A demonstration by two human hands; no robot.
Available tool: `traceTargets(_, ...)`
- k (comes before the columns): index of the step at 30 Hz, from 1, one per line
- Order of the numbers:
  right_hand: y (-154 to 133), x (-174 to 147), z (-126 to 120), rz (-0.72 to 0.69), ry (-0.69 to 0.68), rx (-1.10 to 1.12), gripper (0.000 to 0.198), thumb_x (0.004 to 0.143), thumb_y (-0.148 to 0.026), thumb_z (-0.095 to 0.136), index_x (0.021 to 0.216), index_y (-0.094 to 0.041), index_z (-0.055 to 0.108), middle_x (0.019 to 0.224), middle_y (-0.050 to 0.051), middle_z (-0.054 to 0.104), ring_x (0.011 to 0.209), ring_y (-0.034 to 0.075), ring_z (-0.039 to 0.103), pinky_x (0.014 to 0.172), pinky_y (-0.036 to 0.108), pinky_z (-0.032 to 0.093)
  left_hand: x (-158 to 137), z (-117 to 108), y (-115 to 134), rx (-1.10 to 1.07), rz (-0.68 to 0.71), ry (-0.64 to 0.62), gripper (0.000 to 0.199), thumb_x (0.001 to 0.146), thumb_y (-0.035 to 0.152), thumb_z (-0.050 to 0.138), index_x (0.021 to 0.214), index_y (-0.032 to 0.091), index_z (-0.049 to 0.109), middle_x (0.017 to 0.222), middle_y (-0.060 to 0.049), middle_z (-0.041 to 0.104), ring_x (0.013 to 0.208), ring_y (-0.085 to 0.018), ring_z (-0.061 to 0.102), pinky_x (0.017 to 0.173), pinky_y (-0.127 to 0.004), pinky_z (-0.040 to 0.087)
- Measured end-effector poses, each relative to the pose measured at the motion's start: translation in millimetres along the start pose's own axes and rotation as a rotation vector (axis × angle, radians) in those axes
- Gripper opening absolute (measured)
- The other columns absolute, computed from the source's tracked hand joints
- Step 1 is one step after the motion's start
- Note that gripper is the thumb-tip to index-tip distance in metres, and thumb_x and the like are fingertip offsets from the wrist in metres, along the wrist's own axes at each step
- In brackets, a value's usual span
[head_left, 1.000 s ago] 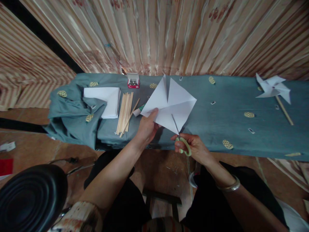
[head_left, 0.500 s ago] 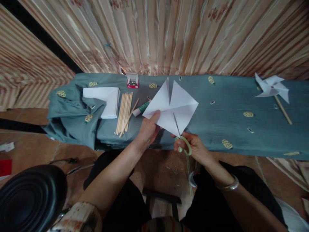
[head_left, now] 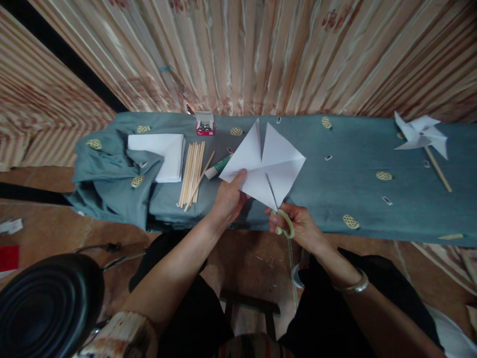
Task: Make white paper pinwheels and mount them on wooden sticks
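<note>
A square white sheet of paper (head_left: pixel 283 156), creased and with a slit open at its far corner, is pinched at its left side by my left hand (head_left: pixel 229 199), thumb on top. My right hand (head_left: pixel 298 223) grips a pair of scissors (head_left: pixel 287 229) by the pale green handles. One blade lies over the paper, pointing from the near corner toward the middle; the other blade is hidden beneath the sheet. Partly under the paper's left corner is a glue stick (head_left: pixel 218 167) with a green label.
On the teal cloth (head_left: pixel 343 184) lie several wooden sticks (head_left: pixel 192 174), a stack of white paper (head_left: pixel 173 159) and a small red box (head_left: pixel 204 127) of metal pins. A paper pinwheel (head_left: pixel 423 133) on a stick rests far right. A black round stool (head_left: pixel 48 303) stands lower left.
Almost nothing differs. The paper, both hands and the scissors keep nearly the same place, with only a tiny shift in view.
</note>
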State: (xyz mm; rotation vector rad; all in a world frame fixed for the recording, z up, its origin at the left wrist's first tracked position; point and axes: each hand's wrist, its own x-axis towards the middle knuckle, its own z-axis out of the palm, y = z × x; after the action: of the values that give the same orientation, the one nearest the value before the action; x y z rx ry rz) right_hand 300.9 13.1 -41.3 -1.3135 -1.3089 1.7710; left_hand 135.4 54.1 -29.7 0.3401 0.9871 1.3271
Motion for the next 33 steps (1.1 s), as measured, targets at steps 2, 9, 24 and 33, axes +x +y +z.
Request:
traceTargets(2, 0.4, 0.0, -0.1, -0.011, -0.003, -0.004, 0.051, 0.064, -0.066, 0.074, 0.080, -0.017, 0.069, 0.056, -0.001, 0.062, 0.048, 0.010, 0.053, 0.048, 0.024, 0.045, 0.6, -0.8, -0.5, -0.005, 0.002, -0.009, 0.012, 0.080, 0.018, 0.064, 0.092, 0.017, 0.065, 0.084, -0.003, 0.071, 0.079, -0.016, 0.066, 0.076, -0.029, 0.054)
traceTargets(9, 2.3, -0.5, 0.0, -0.018, -0.004, -0.013, 0.050, 0.067, -0.065, 0.072, 0.080, -0.017, 0.066, 0.056, 0.000, 0.062, 0.050, 0.010, 0.054, 0.049, 0.024, 0.045, 0.7, -1.5, -1.2, 0.014, -0.006, 0.014, 0.009, 0.083, 0.018, 0.061, 0.091, 0.017, 0.065, 0.080, -0.001, 0.069, 0.068, -0.012, 0.062, 0.069, -0.024, 0.052)
traceTargets(24, 5.1, 1.5, 1.1, -0.024, 0.027, 0.016, 0.049, 0.064, -0.064, 0.075, 0.074, -0.017, 0.065, 0.052, -0.002, 0.058, 0.048, 0.009, 0.051, 0.046, 0.023, 0.041, 1.0, -1.2, -1.9, 0.028, -0.001, 0.019, 0.010, 0.082, 0.018, 0.061, 0.092, 0.016, 0.065, 0.080, -0.002, 0.069, 0.066, -0.012, 0.060, 0.060, -0.021, 0.048)
traceTargets(33, 2.8, 2.1, 2.3, 0.018, 0.048, 0.050, 0.047, 0.059, -0.061, 0.079, 0.069, -0.017, 0.065, 0.050, -0.003, 0.058, 0.045, 0.008, 0.048, 0.044, 0.022, 0.038, 2.9, -4.1, -2.6, 0.043, 0.006, 0.023, 0.011, 0.079, 0.021, 0.065, 0.089, 0.017, 0.064, 0.079, -0.002, 0.068, 0.065, -0.013, 0.060, 0.055, -0.021, 0.046)
